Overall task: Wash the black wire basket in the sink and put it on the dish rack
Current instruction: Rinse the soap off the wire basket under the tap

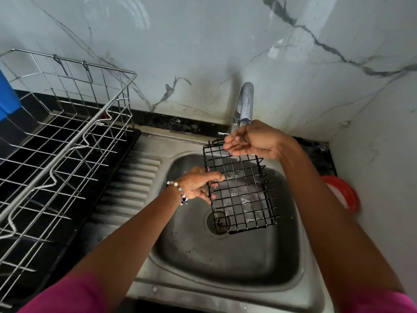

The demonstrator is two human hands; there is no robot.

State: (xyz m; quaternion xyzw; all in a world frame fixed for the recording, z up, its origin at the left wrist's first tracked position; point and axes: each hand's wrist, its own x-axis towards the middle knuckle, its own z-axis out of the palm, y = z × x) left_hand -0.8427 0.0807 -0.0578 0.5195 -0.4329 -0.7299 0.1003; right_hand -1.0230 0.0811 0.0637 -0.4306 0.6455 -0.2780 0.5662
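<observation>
Holding the black wire basket (241, 188) over the sink (225, 256), the left hand (198, 186) pinches its left edge while the right hand (250, 141) hovers loosely cupped under the tap (244, 102). Suds cling to the wires, so rinsing and the move to the dish rack (63, 136) remain.

Basket held over the sink

The left hand (198, 185) grips the left edge of the black wire basket (241, 188), tilted above the steel sink (225, 256) and its drain (218, 220). The right hand (250, 141), fingers relaxed and cupped, hovers at the basket's far edge under the tap (244, 102). A dish rack (65, 123) stands to the left.
</observation>
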